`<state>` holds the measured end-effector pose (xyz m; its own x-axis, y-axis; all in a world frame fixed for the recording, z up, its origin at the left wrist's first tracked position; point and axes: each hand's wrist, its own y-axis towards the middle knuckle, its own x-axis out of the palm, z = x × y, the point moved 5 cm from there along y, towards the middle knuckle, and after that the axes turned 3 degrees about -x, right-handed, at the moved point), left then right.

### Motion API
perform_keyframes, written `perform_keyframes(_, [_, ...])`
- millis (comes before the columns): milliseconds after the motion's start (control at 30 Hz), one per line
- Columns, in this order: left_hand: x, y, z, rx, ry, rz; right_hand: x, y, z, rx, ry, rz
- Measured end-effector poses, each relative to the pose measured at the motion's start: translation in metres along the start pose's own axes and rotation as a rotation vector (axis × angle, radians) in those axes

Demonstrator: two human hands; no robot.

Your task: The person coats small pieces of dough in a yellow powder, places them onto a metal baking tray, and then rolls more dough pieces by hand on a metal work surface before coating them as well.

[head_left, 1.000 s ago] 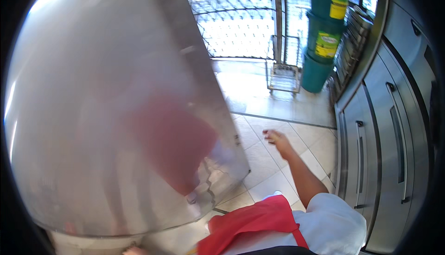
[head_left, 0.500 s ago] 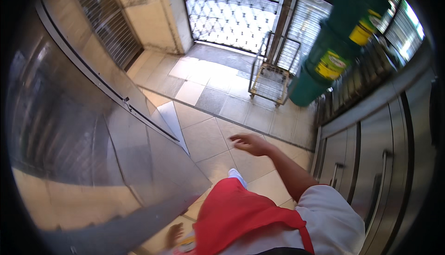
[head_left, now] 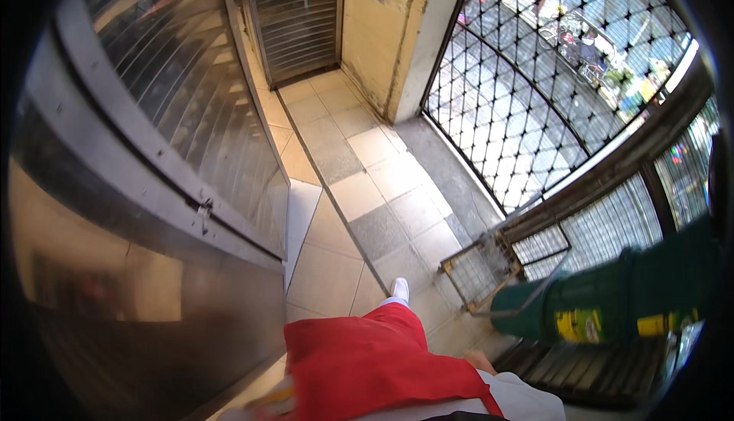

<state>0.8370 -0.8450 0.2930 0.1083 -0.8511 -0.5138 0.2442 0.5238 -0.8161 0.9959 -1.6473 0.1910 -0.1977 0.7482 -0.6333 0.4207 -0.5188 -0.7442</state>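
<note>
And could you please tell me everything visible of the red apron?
The red apron is plain and bright, and looks like cloth. The person wears it over a pale top, and a narrow red strap shows near the picture's lower edge. Its front, lightly creased, spreads forward, with a white shoe just past its far edge. Part of the right arm shows close beside it; whether they touch is unclear.

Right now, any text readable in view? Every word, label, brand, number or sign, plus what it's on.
None legible.
Yellow-and-green label on the middle green bin: print too small and blurred to read.
Yellow label on the green bin at far right: also unreadable.
Red apron: no lettering visible.
</note>
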Motion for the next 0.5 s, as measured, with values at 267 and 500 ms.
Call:
perform_keyframes(267, [0.070, -0.020, 0.348, 0.380, -0.209, 0.164, -0.075, 0.014, -0.730, -1.288, -0.110, 0.024])
perform_keyframes(500, [-0.048, -0.169, 0.680, 0.983, -0.167, 1.008, -0.032, -0.190, -1.084, -1.726, 0.164, -0.545])
